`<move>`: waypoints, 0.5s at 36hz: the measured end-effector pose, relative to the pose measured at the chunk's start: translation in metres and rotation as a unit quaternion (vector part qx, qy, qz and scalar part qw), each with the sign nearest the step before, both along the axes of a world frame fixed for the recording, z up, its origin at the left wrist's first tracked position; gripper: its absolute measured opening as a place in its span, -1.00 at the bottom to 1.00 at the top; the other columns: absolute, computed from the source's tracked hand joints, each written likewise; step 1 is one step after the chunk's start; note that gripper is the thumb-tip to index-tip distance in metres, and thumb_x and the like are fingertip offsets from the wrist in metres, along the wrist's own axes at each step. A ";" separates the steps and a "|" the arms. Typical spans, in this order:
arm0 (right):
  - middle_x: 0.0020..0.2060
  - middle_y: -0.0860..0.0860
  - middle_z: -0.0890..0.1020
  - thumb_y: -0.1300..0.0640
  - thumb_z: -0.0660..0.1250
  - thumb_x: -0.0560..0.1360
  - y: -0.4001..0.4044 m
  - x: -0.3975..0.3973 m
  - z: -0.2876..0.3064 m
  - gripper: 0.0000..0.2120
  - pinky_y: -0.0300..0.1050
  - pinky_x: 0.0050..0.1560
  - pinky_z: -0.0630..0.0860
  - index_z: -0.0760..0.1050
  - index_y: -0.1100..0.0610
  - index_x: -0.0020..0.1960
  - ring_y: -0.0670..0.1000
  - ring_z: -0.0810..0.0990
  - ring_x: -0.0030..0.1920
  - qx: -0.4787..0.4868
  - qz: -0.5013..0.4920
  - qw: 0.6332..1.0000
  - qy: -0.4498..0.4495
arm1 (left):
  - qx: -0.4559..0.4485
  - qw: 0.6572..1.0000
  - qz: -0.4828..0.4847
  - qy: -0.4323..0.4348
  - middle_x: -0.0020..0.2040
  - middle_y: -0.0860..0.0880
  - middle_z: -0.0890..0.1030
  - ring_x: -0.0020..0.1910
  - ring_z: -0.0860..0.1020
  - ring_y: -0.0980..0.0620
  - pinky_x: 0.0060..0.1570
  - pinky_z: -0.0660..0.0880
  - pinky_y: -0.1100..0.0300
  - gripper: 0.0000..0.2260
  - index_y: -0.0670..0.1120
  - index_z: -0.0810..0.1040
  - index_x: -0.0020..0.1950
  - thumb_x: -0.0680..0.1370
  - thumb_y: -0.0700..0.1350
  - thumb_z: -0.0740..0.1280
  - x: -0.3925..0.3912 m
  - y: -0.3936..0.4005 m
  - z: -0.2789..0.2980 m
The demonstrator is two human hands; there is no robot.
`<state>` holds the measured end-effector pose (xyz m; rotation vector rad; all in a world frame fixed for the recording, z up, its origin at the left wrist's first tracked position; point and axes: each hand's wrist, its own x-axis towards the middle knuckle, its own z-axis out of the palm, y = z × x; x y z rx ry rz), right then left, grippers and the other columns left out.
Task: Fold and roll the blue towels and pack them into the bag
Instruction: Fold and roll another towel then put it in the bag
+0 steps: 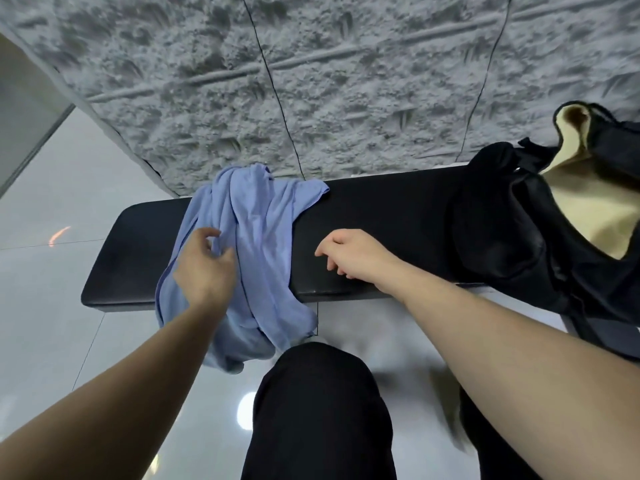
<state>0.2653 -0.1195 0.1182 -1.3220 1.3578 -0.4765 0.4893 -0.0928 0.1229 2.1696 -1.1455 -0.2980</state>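
The left hand hovers with fingers loosely spread over the crumpled blue towel, holding nothing, probably about to gather it for folding. The right hand rests half-curled on the black bench. The towel drapes over the bench's left part, and the open bag waits at the right end.

the crumpled cloth towel is a plain light periwinkle blue, unpatterned, with darker blue in its folds. the long padded bench under it is solid matte black. the soft fabric bag is black outside, and its open mouth shows a pale cream-yellow lining. the rough textured wall is mottled grey with raised ridges and thin black lines crossing it. the glossy floor tiles are pale grey-white. the trousers are black.
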 end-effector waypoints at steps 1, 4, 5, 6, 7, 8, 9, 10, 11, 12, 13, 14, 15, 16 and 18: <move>-0.33 -0.09 0.61 0.08 0.20 0.56 0.000 0.000 0.000 -0.78 -0.20 -0.28 0.46 0.62 0.01 -0.11 -0.08 0.51 -0.34 0.000 0.005 1.000 0.000 | -0.011 1.000 -0.008 0.025 -0.15 0.15 0.48 -0.15 0.50 0.00 -0.02 0.43 0.07 -0.76 0.04 0.48 0.16 0.51 -0.14 0.31 -0.004 0.000 0.001; -0.32 -0.08 0.61 0.09 0.21 0.56 0.001 0.001 0.000 -0.79 -0.21 -0.28 0.46 0.62 0.02 -0.10 -0.07 0.50 -0.32 0.005 0.013 1.000 -0.002 | -0.046 0.989 -0.040 0.131 -0.14 0.09 0.45 -0.34 0.45 0.10 -0.31 0.41 0.17 -0.78 0.03 0.42 0.16 0.54 -0.19 0.28 -0.019 -0.003 0.003; -0.31 -0.07 0.62 0.09 0.21 0.56 0.001 0.001 0.000 -0.79 -0.21 -0.28 0.46 0.61 0.02 -0.10 -0.07 0.51 -0.32 0.007 0.014 1.000 -0.003 | -0.053 0.985 -0.044 0.161 -0.18 0.08 0.43 -0.37 0.42 0.10 -0.35 0.39 0.21 -0.79 0.01 0.40 0.16 0.56 -0.20 0.26 -0.023 -0.005 0.004; -0.30 -0.07 0.62 0.09 0.20 0.56 0.001 0.001 0.001 -0.79 -0.21 -0.28 0.47 0.61 0.01 -0.11 -0.07 0.51 -0.32 0.009 0.015 1.000 -0.005 | -0.061 0.979 -0.042 0.188 -0.22 0.07 0.41 -0.39 0.39 0.09 -0.37 0.37 0.21 -0.80 0.00 0.37 0.16 0.57 -0.21 0.25 -0.028 -0.006 0.005; -0.29 -0.07 0.63 0.08 0.21 0.56 0.002 0.001 0.001 -0.80 -0.21 -0.28 0.47 0.60 0.00 -0.11 -0.07 0.51 -0.31 0.011 0.016 1.000 -0.005 | -0.067 0.974 -0.039 0.214 -0.24 0.06 0.40 -0.40 0.37 0.09 -0.38 0.35 0.20 -0.79 -0.01 0.35 0.18 0.58 -0.21 0.23 -0.033 -0.008 0.006; -0.28 -0.07 0.64 0.08 0.21 0.57 0.002 0.002 0.001 -0.80 -0.21 -0.27 0.47 0.60 0.00 -0.10 -0.07 0.52 -0.31 0.013 0.018 1.000 -0.006 | -0.069 0.968 -0.032 0.238 -0.25 0.05 0.40 -0.40 0.36 0.09 -0.38 0.35 0.20 -0.78 -0.01 0.33 0.20 0.59 -0.19 0.23 -0.038 -0.011 0.008; -0.27 -0.07 0.64 0.07 0.21 0.57 0.002 0.002 0.001 -0.81 -0.21 -0.27 0.48 0.60 0.00 -0.08 -0.07 0.53 -0.30 0.015 0.020 1.000 -0.009 | -0.068 0.960 -0.017 0.270 -0.26 0.03 0.39 -0.40 0.34 0.08 -0.36 0.34 0.20 -0.76 0.00 0.32 0.23 0.59 -0.17 0.23 -0.041 -0.015 0.007; -0.25 -0.06 0.65 0.07 0.21 0.58 0.003 0.003 0.002 -0.82 -0.21 -0.27 0.48 0.60 0.02 -0.05 -0.07 0.54 -0.29 0.019 0.021 0.999 -0.015 | -0.063 0.948 0.006 0.311 -0.27 0.02 0.39 -0.40 0.32 0.09 -0.35 0.32 0.20 -0.76 0.01 0.33 0.24 0.59 -0.15 0.23 -0.046 -0.017 0.009; -0.24 -0.05 0.65 0.06 0.21 0.58 0.003 0.004 0.002 -0.82 -0.21 -0.27 0.48 0.59 0.04 -0.01 -0.06 0.54 -0.28 0.025 0.020 0.999 -0.022 | -0.059 0.932 0.028 0.357 -0.29 0.01 0.37 -0.41 0.30 0.09 -0.34 0.30 0.20 -0.81 0.01 0.35 0.19 0.59 -0.15 0.22 -0.048 -0.020 0.010; -0.21 -0.05 0.65 0.05 0.22 0.59 0.003 0.005 0.003 -0.82 -0.20 -0.26 0.48 0.58 0.06 0.02 -0.06 0.55 -0.27 0.033 0.017 0.999 -0.030 | -0.050 0.910 0.046 0.409 -0.33 0.01 0.34 -0.43 0.28 0.09 -0.34 0.28 0.19 -0.91 -0.02 0.38 0.07 0.59 -0.16 0.22 -0.050 -0.023 0.012; -0.18 -0.04 0.65 0.02 0.22 0.59 0.003 0.006 0.003 -0.82 -0.20 -0.26 0.48 0.56 0.06 0.05 -0.05 0.56 -0.26 0.042 0.010 0.998 -0.037 | -0.037 0.884 0.053 0.464 -0.36 0.00 0.35 -0.43 0.30 0.08 -0.33 0.29 0.18 -0.95 -0.05 0.38 -0.07 0.58 -0.16 0.22 -0.052 -0.026 0.013; -0.14 -0.04 0.64 -0.02 0.22 0.60 0.003 0.007 0.003 -0.81 -0.19 -0.24 0.49 0.54 0.04 0.06 -0.05 0.58 -0.22 0.050 0.003 0.998 -0.044 | -0.016 0.854 0.045 0.518 -0.34 -0.01 0.42 -0.40 0.39 0.06 -0.29 0.37 0.17 -0.88 -0.07 0.40 -0.15 0.58 -0.14 0.22 -0.056 -0.029 0.016; -0.09 -0.05 0.64 -0.08 0.22 0.60 0.003 0.007 0.004 -0.79 -0.17 -0.19 0.52 0.53 0.01 0.08 -0.05 0.60 -0.17 0.060 -0.005 0.997 -0.053 | 0.009 0.831 0.027 0.556 -0.27 -0.04 0.51 -0.32 0.49 0.03 -0.22 0.47 0.14 -0.86 -0.10 0.44 -0.16 0.59 -0.11 0.22 -0.060 -0.031 0.018; -0.03 -0.05 0.63 -0.15 0.23 0.59 0.002 0.008 0.004 -0.74 -0.15 -0.12 0.55 0.53 -0.01 0.10 -0.04 0.62 -0.09 0.074 -0.017 0.995 -0.065 | 0.026 0.816 0.009 0.578 -0.20 -0.05 0.57 -0.24 0.56 0.00 -0.16 0.52 0.12 -0.85 -0.11 0.48 -0.11 0.61 -0.09 0.22 -0.065 -0.034 0.019; 0.05 -0.06 0.64 -0.28 0.23 0.55 -0.002 0.007 0.005 -0.62 -0.09 0.05 0.56 0.54 -0.02 0.16 -0.04 0.61 0.04 0.114 -0.048 0.986 -0.116 | 0.065 0.809 -0.031 0.584 -0.14 -0.07 0.61 -0.19 0.60 -0.02 -0.15 0.56 0.10 -0.84 -0.11 0.52 -0.02 0.62 -0.04 0.25 -0.078 -0.038 0.022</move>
